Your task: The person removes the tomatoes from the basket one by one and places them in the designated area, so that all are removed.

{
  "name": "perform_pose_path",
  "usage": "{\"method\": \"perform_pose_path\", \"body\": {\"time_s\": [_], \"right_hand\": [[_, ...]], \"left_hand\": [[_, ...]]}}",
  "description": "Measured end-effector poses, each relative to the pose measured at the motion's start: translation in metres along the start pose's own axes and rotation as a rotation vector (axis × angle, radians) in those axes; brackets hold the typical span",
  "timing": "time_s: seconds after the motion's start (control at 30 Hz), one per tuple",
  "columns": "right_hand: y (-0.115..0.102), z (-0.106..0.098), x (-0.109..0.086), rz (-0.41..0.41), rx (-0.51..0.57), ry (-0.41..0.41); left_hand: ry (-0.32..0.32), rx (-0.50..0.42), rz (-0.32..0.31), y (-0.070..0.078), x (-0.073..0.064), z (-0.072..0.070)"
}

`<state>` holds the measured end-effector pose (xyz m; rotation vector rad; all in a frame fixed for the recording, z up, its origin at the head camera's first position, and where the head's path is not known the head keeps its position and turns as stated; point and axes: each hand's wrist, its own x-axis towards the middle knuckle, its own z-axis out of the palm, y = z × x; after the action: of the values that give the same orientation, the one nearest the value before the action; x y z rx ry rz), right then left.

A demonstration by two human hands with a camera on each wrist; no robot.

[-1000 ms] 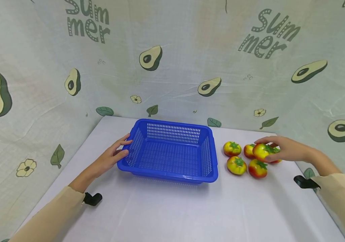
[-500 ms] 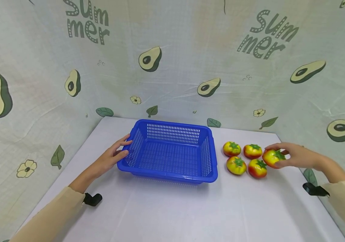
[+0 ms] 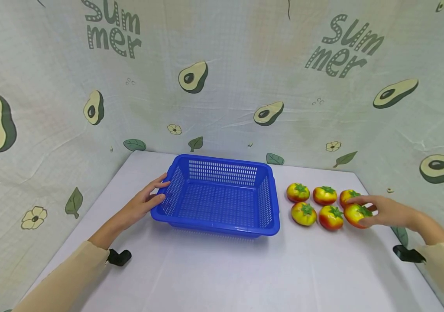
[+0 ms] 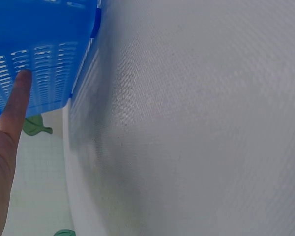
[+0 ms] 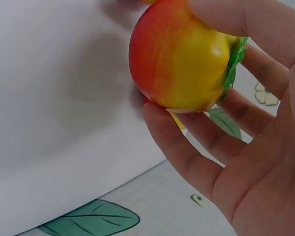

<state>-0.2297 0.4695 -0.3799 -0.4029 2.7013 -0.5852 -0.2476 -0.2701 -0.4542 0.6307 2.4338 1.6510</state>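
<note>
My right hand (image 3: pixel 385 211) holds a red-and-yellow persimmon (image 3: pixel 356 215) with a green leafy top, at the right front of the persimmon group. In the right wrist view, thumb and fingers grip this persimmon (image 5: pixel 182 59) from both sides, and its shadow falls on the white surface. Just behind it, another persimmon (image 3: pixel 348 197) is partly covered by the fingers. My left hand (image 3: pixel 142 203) rests at the left rim of a blue plastic basket (image 3: pixel 218 226), fingers fairly straight. In the left wrist view, one extended finger (image 4: pixel 17 105) lies against the basket's slotted wall (image 4: pixel 49 73).
Several more persimmons sit between basket and right hand: one at back left (image 3: pixel 298 192), one at back middle (image 3: pixel 325 196), one at front left (image 3: pixel 304 213), one at front middle (image 3: pixel 331 218). A printed cloth (image 3: pixel 229 86) hangs behind the white table (image 3: pixel 222 277).
My right hand has carried its persimmon rightward and toward me, from above the back row to the front right. The back-right persimmon now shows behind it. My left hand and the basket stay put.
</note>
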Motion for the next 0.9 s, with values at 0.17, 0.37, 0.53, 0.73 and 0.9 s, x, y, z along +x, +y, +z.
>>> {"method": "perform_pose_path", "body": {"time_s": [0.17,0.37,0.53,0.73,0.9], "right_hand": [[0.007,0.007,-0.001,0.006,0.007,-0.024],[0.015,0.012,-0.001,0.002,0.009,-0.032],[0.018,0.014,-0.002,0.041,-0.003,-0.046],[0.02,0.017,-0.003,0.051,0.002,-0.046],[0.022,0.018,-0.003,0.039,0.002,-0.04]], "left_hand": [[0.0,0.005,0.006,0.0,0.0,0.0],[0.005,0.015,0.011,-0.001,0.0,0.0],[0.008,0.022,0.009,0.0,0.0,0.0],[0.007,0.019,0.005,0.0,0.0,0.001],[0.007,0.018,0.003,0.0,-0.001,0.001]]}}
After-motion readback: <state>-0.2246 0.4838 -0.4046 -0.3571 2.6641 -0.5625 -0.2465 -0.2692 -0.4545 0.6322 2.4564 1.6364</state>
